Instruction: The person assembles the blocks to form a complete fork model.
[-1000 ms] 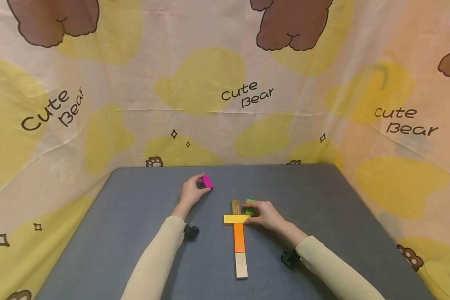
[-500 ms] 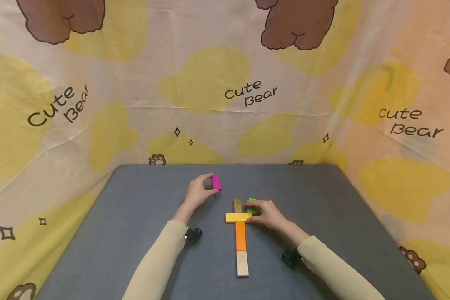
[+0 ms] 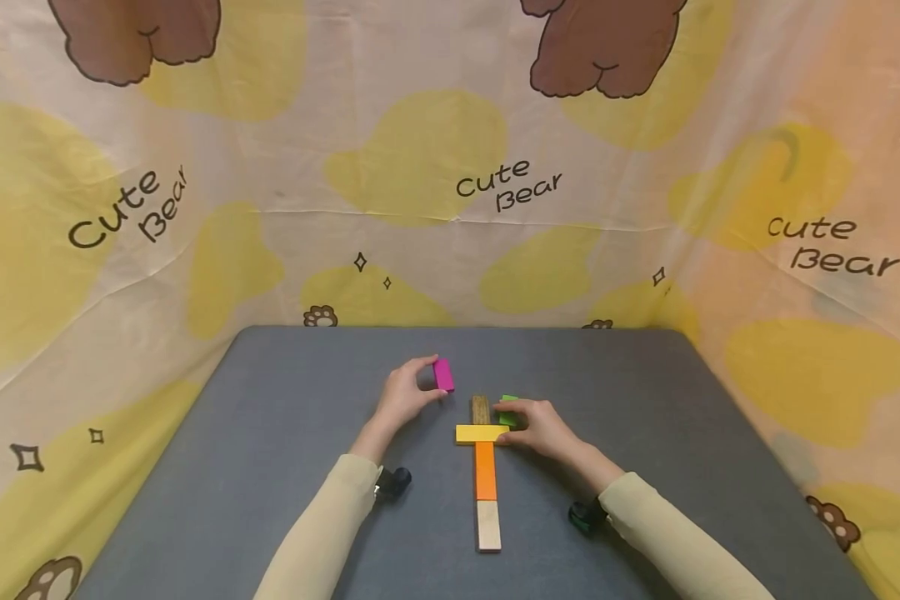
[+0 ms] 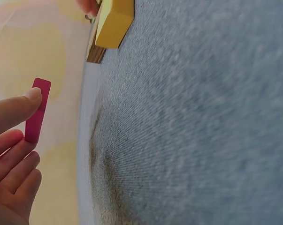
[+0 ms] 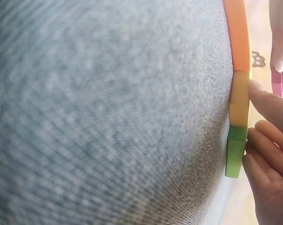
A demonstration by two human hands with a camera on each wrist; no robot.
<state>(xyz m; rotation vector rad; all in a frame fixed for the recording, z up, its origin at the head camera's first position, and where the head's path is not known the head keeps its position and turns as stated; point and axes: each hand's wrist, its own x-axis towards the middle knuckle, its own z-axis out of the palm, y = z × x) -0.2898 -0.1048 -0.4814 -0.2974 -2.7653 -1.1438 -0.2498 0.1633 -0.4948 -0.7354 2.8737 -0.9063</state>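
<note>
My left hand [image 3: 407,398] pinches a magenta block [image 3: 443,374] just above the grey table [image 3: 270,467], left of a cross of blocks. In the left wrist view the magenta block [image 4: 38,110] sits between thumb and fingers. The cross is a brown block [image 3: 481,408], a yellow crossbar [image 3: 482,433], an orange block [image 3: 485,471] and a pale wooden block [image 3: 488,525] in one line. My right hand [image 3: 537,427] curls its fingers over a green block [image 3: 507,410] beside the brown one, with the thumb against the yellow block's right end. In the right wrist view the fingers [image 5: 261,140] touch the green block [image 5: 236,150].
A cloth backdrop [image 3: 450,208] printed with bears and "Cute Bear" rises close behind and beside the table. Black wrist cameras [image 3: 393,482] sit on both cream sleeves. Bare grey surface lies to the left and right of the blocks.
My left hand has carried the magenta block to the right, toward the brown block. The right hand has stayed on the green and yellow blocks.
</note>
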